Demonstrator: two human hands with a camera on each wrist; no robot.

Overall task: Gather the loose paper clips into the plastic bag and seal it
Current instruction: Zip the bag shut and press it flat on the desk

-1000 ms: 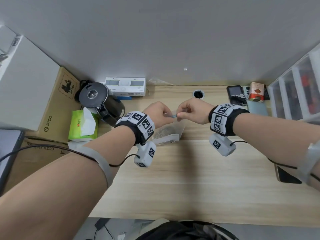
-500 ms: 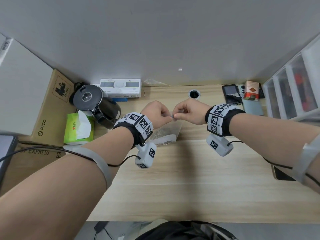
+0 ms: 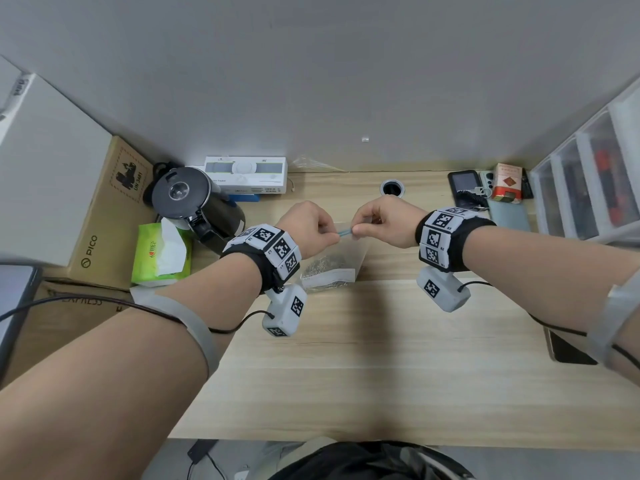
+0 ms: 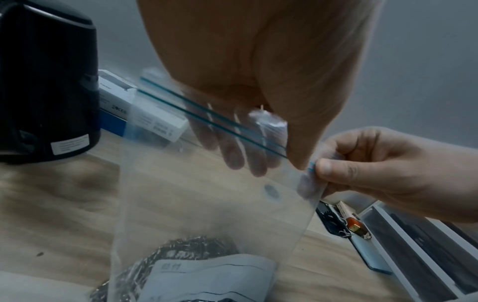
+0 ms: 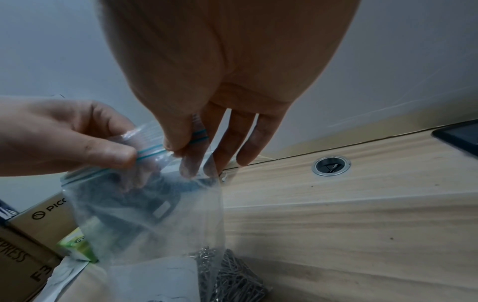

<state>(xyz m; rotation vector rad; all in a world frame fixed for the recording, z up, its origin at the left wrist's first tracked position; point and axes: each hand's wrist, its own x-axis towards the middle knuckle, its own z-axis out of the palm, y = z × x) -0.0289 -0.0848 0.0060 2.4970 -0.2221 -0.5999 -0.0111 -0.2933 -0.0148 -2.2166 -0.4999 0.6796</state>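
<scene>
Left hand [image 3: 308, 225] pinches the plastic bag [image 4: 207, 204] at its blue zip strip [image 3: 345, 232], thumb in front, fingers behind the film. Right hand [image 3: 384, 221] pinches the same strip at the bag's right top corner, thumb and index finger closed on it. Both grips are close together with a short bit of strip showing between them. The 2 zip lines look still parted on the left stretch in the left wrist view. Bag hangs upright, its bottom resting on the table [image 3: 381, 358], centre back. Paper clips [image 5: 232, 280] sit heaped in the bag's bottom with a white paper slip [image 4: 207, 280]. Black kettle [image 3: 194, 206] at 9 o'clock of the bag, green tissue pack [image 3: 161, 254] beyond it. Phones and a red box [image 3: 507, 181] at 2 o'clock.
</scene>
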